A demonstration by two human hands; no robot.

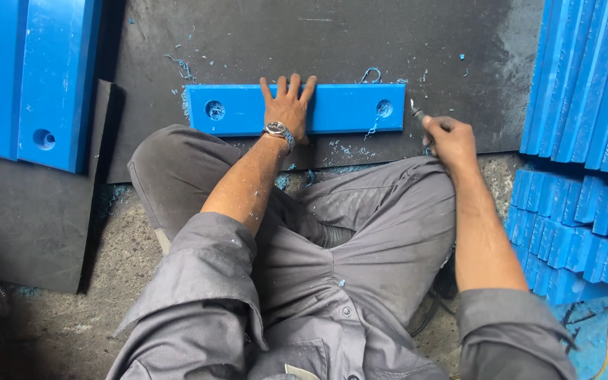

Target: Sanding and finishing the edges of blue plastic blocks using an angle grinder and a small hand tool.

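The left hand [288, 105] lies flat, fingers spread, palm down on the middle of a blue bar [339, 109], pressing it to the dark mat [318, 42]; a watch [276, 129] sits on that wrist. The right hand [450, 141] is closed round a small tool [416, 112], its tip just beside the bar's right end, near the right hole [384, 108]; what kind of tool it is cannot be told. The bar lies crosswise on the mat in front of the person's knees, with a second hole [214, 110] near its left end; blue shavings [181, 67] are scattered about it. The hands are well apart. The person sits in grey overalls [360, 232] on a concrete floor [51, 331]; two more blue bars [36, 77] lie at the upper left, and a stack of blue slabs [585, 141] stands at the right.
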